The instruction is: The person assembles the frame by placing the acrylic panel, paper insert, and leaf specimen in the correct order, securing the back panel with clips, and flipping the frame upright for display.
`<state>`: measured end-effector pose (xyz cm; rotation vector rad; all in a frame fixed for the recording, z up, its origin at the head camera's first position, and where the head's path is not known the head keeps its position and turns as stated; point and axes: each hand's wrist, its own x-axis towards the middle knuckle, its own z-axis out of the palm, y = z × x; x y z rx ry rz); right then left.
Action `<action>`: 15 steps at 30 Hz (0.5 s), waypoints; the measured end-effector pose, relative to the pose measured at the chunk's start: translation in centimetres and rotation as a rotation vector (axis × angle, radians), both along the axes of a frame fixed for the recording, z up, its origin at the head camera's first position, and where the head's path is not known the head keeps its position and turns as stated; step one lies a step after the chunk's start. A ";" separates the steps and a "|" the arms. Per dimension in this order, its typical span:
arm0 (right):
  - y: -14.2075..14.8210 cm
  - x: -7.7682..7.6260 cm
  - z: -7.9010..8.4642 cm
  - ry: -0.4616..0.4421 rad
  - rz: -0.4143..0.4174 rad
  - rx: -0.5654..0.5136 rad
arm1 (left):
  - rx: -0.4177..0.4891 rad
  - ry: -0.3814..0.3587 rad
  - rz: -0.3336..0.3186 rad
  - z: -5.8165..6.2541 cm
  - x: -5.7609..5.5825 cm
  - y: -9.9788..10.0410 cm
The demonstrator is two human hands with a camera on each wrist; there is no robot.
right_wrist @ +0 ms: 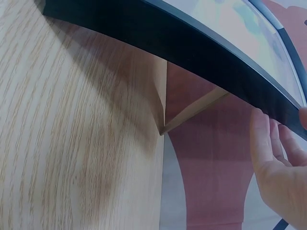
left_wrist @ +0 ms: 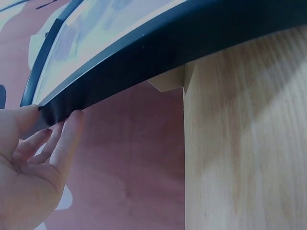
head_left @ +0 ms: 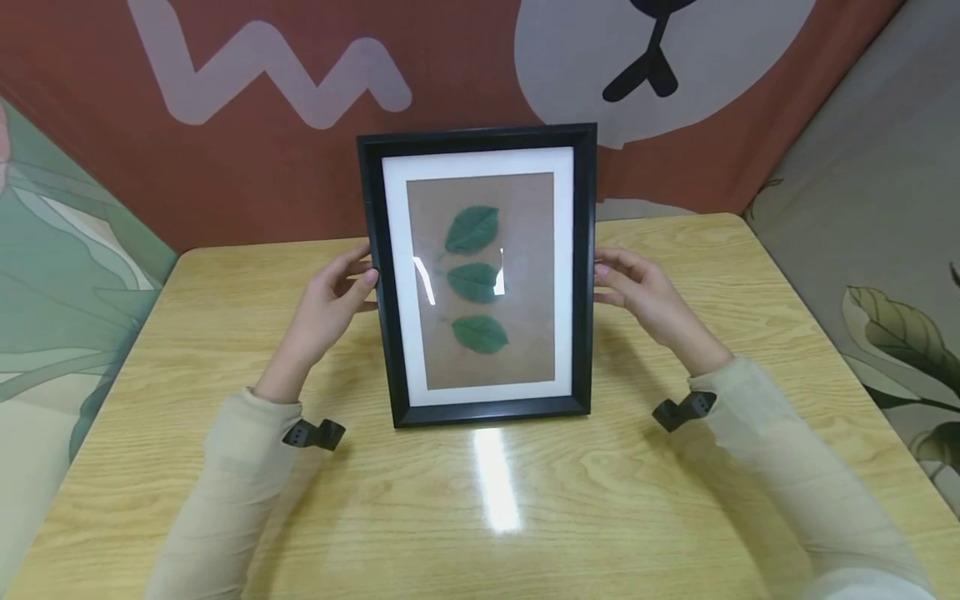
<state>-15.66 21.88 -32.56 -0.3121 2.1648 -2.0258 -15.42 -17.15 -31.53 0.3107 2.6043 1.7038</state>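
Note:
A black picture frame (head_left: 583, 333) with a white mat stands on the table, leaning back. Behind its glass, three green leaves (head_left: 475, 283) form a column on a brown ground. My left hand (head_left: 326, 304) holds the frame's left edge, thumb toward the front and fingers at the side and back. At the opposite edge, my right hand (head_left: 645, 292) grips in the same way, at about the same height. Both wrist views show a brown support leg (right_wrist: 194, 109) behind the frame, its foot near the table's far edge.
The wooden table (head_left: 630, 508) stretches toward me, with a bright light reflection in front of the frame. A red patterned cloth (head_left: 262, 175) hangs right behind the far edge. Leaf-patterned cloths (head_left: 862, 217) flank both sides. Small black devices (head_left: 686, 410) sit on the wrists.

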 end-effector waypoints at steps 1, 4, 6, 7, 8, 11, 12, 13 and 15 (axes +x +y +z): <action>0.0 0.0 0.0 -0.003 0.000 -0.004 | 0.003 -0.005 0.001 0.0 0.0 0.0; 0.0 -0.2 0.1 -0.007 -0.003 0.007 | 0.010 -0.020 0.005 0.0 0.1 0.0; 0.0 -0.2 0.1 -0.008 -0.003 0.011 | 0.018 -0.025 0.002 0.1 0.1 0.0; 0.0 -0.3 0.1 -0.008 -0.003 0.014 | 0.024 -0.028 0.000 0.1 0.1 0.0; 0.0 -0.3 0.1 -0.008 -0.003 0.017 | 0.033 -0.033 -0.003 0.1 0.1 0.0; 0.0 -0.4 0.0 -0.013 -0.004 0.004 | 0.058 -0.049 -0.014 0.1 0.2 -0.1; 0.1 -0.4 0.0 -0.016 -0.006 0.000 | 0.066 -0.058 -0.018 0.1 0.2 -0.2; 0.1 -0.4 0.0 -0.017 -0.008 -0.002 | 0.073 -0.067 -0.020 0.1 0.2 -0.2; 0.1 -0.4 0.0 -0.021 -0.012 -0.010 | 0.081 -0.084 -0.026 0.2 0.4 -0.4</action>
